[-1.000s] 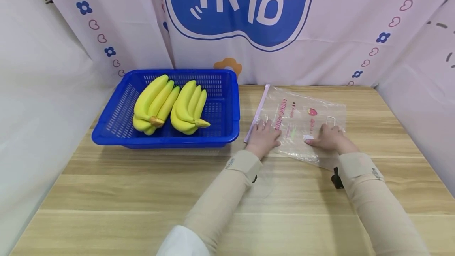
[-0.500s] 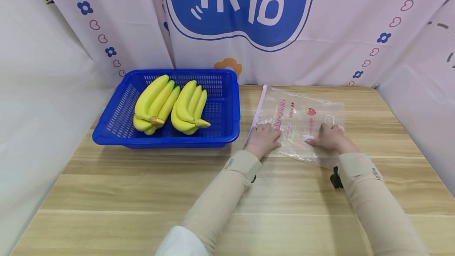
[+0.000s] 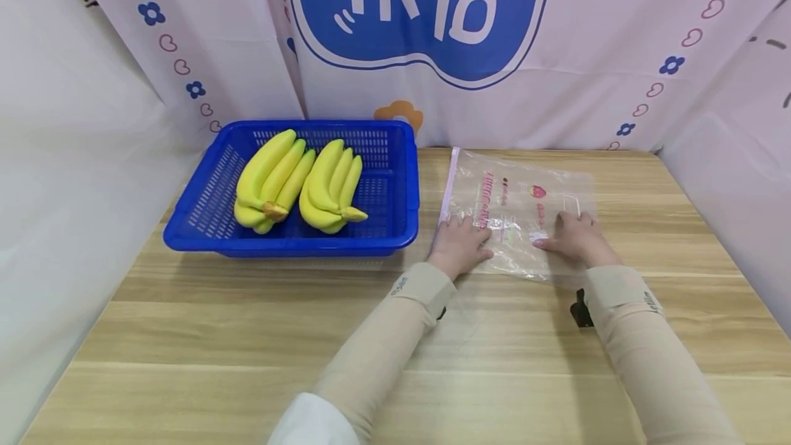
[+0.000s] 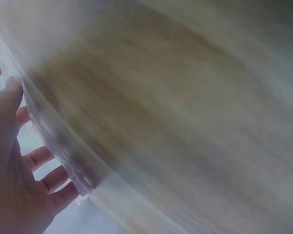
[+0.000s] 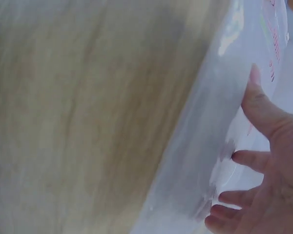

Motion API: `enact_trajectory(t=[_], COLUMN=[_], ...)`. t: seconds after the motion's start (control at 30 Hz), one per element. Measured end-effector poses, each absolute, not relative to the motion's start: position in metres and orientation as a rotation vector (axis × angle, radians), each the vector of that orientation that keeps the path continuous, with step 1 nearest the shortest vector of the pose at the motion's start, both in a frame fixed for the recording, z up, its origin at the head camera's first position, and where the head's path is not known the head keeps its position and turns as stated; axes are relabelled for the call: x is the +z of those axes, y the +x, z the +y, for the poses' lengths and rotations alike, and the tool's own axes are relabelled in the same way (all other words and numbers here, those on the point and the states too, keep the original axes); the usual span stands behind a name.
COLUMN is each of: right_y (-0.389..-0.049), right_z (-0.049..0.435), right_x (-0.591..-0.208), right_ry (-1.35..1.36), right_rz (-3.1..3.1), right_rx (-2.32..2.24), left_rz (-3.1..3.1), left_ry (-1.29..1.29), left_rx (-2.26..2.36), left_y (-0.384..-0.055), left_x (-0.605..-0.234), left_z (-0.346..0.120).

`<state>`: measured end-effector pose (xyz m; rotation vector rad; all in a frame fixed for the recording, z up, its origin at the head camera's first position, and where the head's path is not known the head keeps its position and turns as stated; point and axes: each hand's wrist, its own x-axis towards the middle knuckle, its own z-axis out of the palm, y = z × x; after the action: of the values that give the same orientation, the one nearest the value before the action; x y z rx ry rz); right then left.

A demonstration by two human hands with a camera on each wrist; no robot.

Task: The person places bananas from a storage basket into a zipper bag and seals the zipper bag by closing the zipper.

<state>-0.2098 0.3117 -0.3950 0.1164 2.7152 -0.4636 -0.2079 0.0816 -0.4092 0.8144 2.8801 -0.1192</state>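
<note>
Working at: a clear printed bag (image 3: pixel 516 198), lying flat on the wood-grain table (image 3: pixel 247 362), to the right of the blue basket (image 3: pixel 216 244) and apart from it.
Zip strip (image 3: pixel 449 180): pale pink, along the bag's end nearest the basket, with the left hand across its near part.
Left hand (image 3: pixel 460 246): rests on the strip end of the bag, thumb and fingers spread apart; the left wrist view shows the thumb tip meeting the film's edge, with no clamped grip visible.
Right hand (image 3: pixel 579 239): rests on the opposite end, thumb held well away from the fingers; it touches the film without clamping it.
Bananas: a left bunch (image 3: pixel 272 180) and a right bunch (image 3: pixel 330 187), side by side in the basket, well away from either hand.
Step in hand: probably straightening and steadying the bag; no contents show inside.
Next move: calls, I judge, for light pressure from both hands together, since thin film creases easily; parting the strip would need a fingertip pinch on each layer.
</note>
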Motion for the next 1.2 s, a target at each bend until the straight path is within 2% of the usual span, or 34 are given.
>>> enact_trajectory(t=[0.2, 0.57, 0.97, 1.2], right_y=[-0.208, -0.212, -0.215, -0.214], right_z=[0.304, 0.301, 0.302, 0.303], right_x=[-0.393, -0.396, -0.398, -0.397], right_ry=[0.178, 0.087, 0.066, 0.04], right_rz=[2.741, 2.765, 2.764, 2.777], right_rx=[-0.442, -0.398, -0.38, -0.366], left_rz=[2.884, 2.842, 2.952, 3.098], left_ry=[0.828, 0.823, 0.698, 0.27], left_rx=[-0.135, -0.092, 0.086, 0.397], left_y=[-0.207, -0.207, -0.213, -0.218], left_x=[-0.409, -0.41, -0.412, -0.415], left_z=[0.081, 0.078, 0.07, 0.059])
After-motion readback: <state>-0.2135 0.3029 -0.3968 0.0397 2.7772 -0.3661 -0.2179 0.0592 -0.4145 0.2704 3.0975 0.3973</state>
